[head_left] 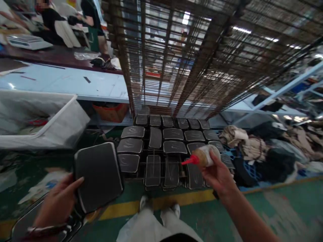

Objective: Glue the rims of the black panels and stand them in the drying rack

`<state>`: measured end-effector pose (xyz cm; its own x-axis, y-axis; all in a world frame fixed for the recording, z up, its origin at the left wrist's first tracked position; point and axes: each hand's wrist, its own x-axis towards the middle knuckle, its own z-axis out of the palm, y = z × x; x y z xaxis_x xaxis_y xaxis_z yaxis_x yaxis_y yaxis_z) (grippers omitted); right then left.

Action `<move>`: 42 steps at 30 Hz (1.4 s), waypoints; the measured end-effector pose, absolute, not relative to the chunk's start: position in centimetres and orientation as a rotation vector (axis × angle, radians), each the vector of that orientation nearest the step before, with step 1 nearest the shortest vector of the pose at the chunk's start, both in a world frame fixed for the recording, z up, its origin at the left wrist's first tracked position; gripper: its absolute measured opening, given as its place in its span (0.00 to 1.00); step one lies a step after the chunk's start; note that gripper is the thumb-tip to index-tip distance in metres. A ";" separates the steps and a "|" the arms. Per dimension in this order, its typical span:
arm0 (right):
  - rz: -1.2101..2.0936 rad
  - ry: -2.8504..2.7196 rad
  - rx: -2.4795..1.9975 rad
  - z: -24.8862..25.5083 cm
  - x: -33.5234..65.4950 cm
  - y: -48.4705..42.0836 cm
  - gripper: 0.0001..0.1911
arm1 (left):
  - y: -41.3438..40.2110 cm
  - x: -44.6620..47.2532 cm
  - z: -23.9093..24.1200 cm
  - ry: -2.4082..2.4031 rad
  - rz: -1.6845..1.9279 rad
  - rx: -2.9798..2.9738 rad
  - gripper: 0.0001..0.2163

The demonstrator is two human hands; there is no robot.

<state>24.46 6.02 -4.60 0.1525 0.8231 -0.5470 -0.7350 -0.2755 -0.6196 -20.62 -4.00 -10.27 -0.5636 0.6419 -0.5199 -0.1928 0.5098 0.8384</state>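
We see the left hand (59, 201), fingers closed on the edge of a black pad (99, 176) held above the floor, its face bare. The right hand (218, 174) grips a squeeze bottle (204, 156), red nozzle pointing toward that pad. On the wire rack (176, 67) lie rows of similar pads (174, 147). Several bear pale squiggles, so we judge those done and the held one not yet.

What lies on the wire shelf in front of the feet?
Rows of dark panels cover the wire shelf. The right hand and its bottle hide some panels. The left hand holds one more panel.
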 end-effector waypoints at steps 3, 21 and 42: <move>1.475 -0.309 -1.017 -2.3 27.3 6.4 0.18 | -1.2 -11.6 -8.6 1.360 1.008 0.515 0.24; 1.252 -0.739 -0.992 2.1 37.3 2.1 0.17 | 1.4 5.2 -0.1 1.015 0.187 1.072 0.17; 1.286 -0.702 -0.978 2.0 38.1 1.5 0.19 | 1.8 6.5 0.2 1.004 0.148 1.105 0.17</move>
<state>38.09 1.51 1.95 0.1774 0.9799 -0.0911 -0.4535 -0.0007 -0.8913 6.54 1.77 0.24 0.5747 0.5565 -0.6000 0.3598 0.4867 0.7960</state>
